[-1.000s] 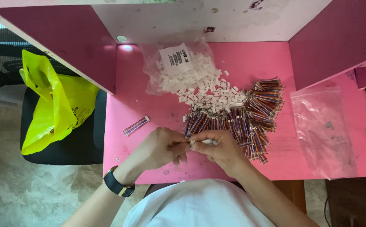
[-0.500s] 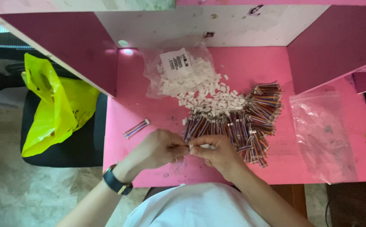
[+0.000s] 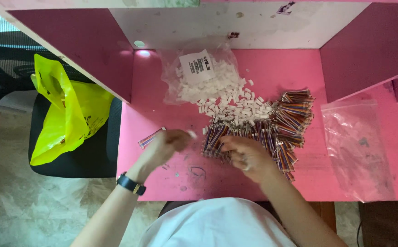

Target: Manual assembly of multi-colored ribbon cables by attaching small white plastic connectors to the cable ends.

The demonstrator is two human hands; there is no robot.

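Observation:
My left hand is blurred over the pink table, its fingers closed on a short wire piece with a white connector at the tip. Just to its left lies a small bundle of striped wires. My right hand rests with curled fingers on the near edge of a big pile of multicoloured short wires. Whether it grips one is hidden. Loose white connectors lie spilled behind the pile, out of a clear bag.
An empty clear plastic bag lies at the table's right. Dark pink side panels wall the desk on both sides. A yellow plastic bag sits on a black chair to the left. My left wrist carries a black watch.
The hands, joined at the table's front half a second ago, have come apart. The left one swung left with the connector piece; the right one moved onto the wire pile.

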